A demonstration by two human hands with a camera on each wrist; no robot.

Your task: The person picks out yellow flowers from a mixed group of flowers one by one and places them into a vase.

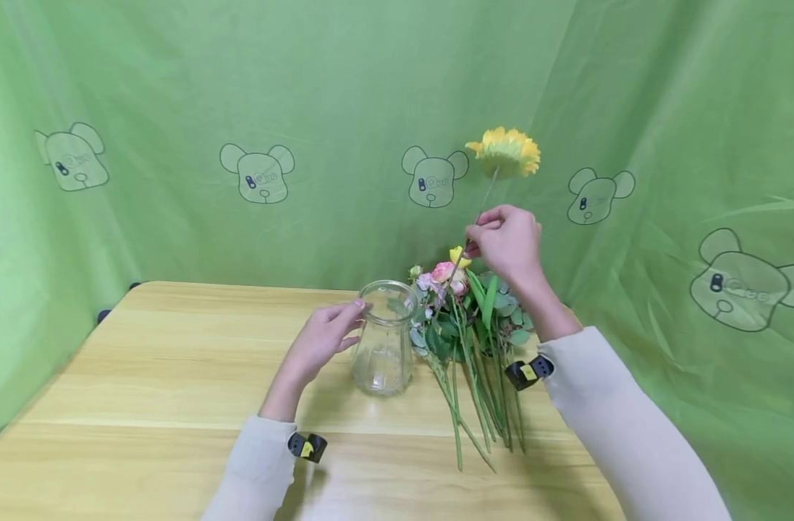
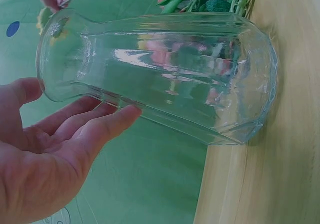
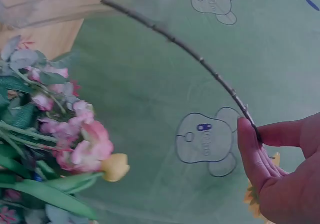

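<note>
A clear glass vase (image 1: 382,354) with faceted sides stands upright on the table. My left hand (image 1: 325,336) is at its left side: in the left wrist view the thumb (image 2: 27,89) meets the rim and the fairly straight fingers (image 2: 107,126) lie along the neck and wall. Above and to the right, my right hand (image 1: 509,242) pinches the thin stem of a yellow flower (image 1: 506,152) between thumb and fingers. The bloom is up, and the dark, curved stem (image 3: 192,53) runs down past the hand, overlapping the bunch in the head view.
Right of the vase lies a bunch of flowers, with pink blooms (image 1: 444,273), a yellow bud (image 1: 459,256) and green leaves; its long stems (image 1: 481,405) point towards me. The wooden table (image 1: 175,362) backs onto a green curtain (image 1: 344,108) with printed bear heads.
</note>
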